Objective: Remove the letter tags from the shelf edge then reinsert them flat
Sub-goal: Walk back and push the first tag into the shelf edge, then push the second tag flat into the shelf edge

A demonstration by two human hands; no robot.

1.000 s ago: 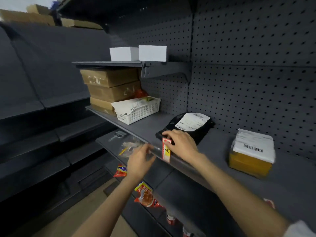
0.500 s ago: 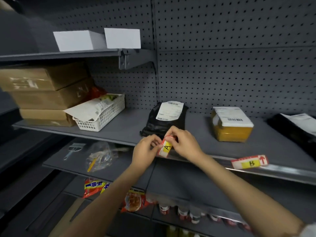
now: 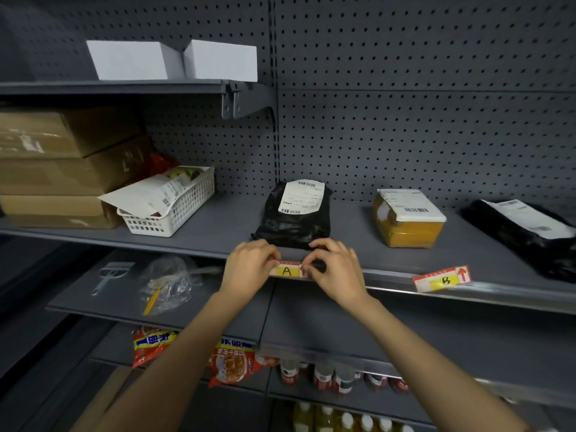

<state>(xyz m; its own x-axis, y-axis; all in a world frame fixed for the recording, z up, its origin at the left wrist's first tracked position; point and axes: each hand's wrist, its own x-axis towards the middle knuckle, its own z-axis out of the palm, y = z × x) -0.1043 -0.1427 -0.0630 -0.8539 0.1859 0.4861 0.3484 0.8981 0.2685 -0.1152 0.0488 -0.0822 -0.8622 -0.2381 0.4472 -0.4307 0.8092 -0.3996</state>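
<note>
Both hands pinch the paper A tag against the shelf edge.

Left hand and right hand grip its ends; rectangular B tag sits tilted at 3 o'clock.

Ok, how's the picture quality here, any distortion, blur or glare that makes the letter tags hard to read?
Head view: wide-angle bending curves the shelf edge and the pegboard; dim light, dark corners; the cardboard boxes at left are soft. A thin bright glint runs along the edge strip, but the A tag and the tilted B tag stay legible.
</note>
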